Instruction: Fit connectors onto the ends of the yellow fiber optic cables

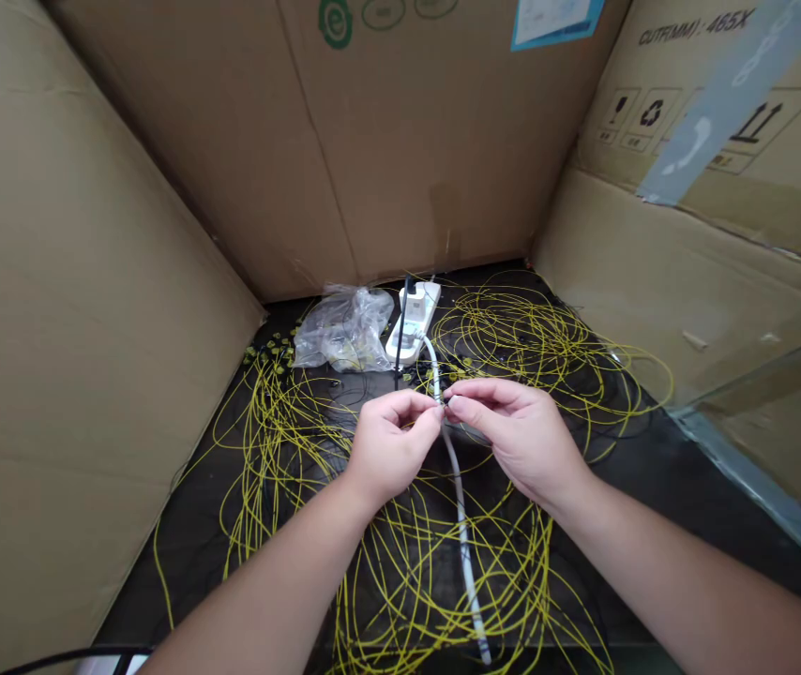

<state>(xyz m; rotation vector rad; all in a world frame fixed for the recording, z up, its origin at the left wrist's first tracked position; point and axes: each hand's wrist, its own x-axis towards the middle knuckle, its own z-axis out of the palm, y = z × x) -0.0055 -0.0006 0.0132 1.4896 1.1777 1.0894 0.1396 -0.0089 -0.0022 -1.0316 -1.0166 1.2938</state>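
Note:
My left hand (pixel 393 445) and my right hand (pixel 523 431) meet fingertip to fingertip near the middle of the view, both in a pinch. Something small and dark shows between the fingertips, too small to name. Just behind them runs a white power cable (pixel 462 525), which leads up to a white power strip (pixel 404 347). Thin yellow wires (pixel 280 450) lie in loose tangles on the dark surface below and around both hands. Some small yellow-and-black ends (pixel 278 352) are gathered beyond my left hand.
A crumpled clear plastic bag (pixel 344 328) lies left of the power strip. A black cord (pixel 401 337) passes over the strip. Large cardboard boxes stand on the left (pixel 55 328), at the back (pixel 400 150) and on the right (pixel 710 253). More yellow wire coils (pixel 534 328) spread at the back right.

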